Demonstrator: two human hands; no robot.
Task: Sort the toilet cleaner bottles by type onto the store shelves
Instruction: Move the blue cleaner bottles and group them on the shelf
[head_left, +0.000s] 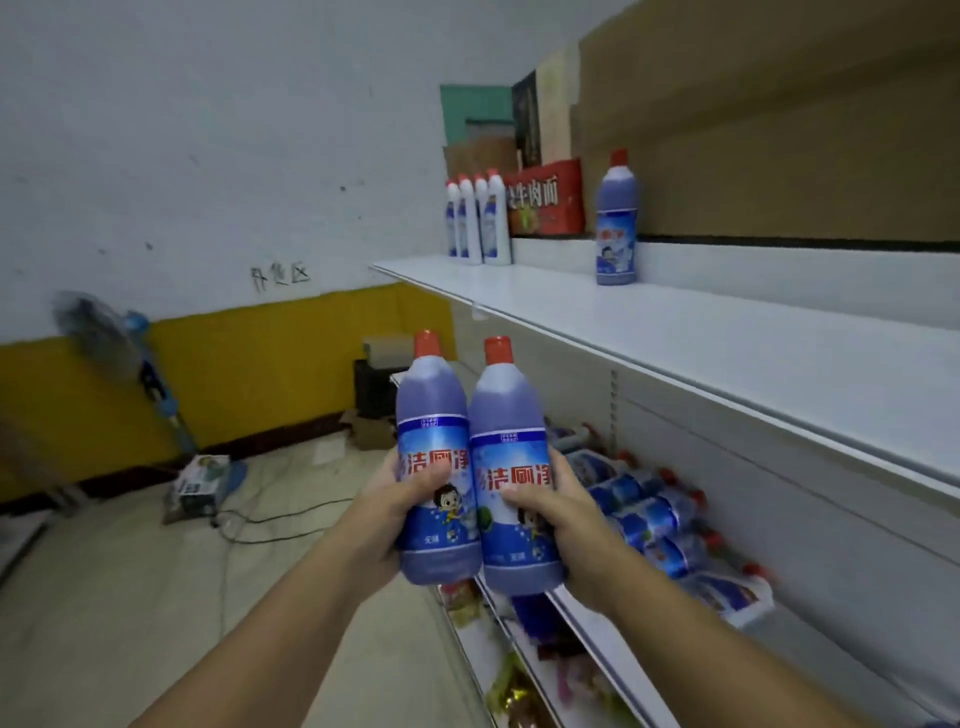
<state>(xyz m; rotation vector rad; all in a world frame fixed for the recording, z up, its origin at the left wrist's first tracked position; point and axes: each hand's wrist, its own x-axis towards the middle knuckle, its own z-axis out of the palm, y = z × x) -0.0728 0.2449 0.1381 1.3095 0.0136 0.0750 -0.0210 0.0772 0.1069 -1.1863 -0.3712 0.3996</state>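
Observation:
My left hand (387, 512) grips a purple toilet cleaner bottle (434, 431) with a red cap and blue label. My right hand (563, 525) grips a second purple bottle (511, 441) of the same type. Both are upright, side by side and touching, in front of the shelving. On the white upper shelf (727, 343) one purple bottle (616, 221) stands alone. Several white bottles (478, 218) with red caps stand in a row at that shelf's far end. A heap of bottles (649, 514) lies on its side on the lower shelf.
A red carton (545, 200) sits behind the white bottles, with cardboard sheets stacked above. Lower shelves hold packaged goods (514, 691). A blue fan (130, 353) leans on the yellow and white wall. A small box (200, 483) and cables lie on the floor.

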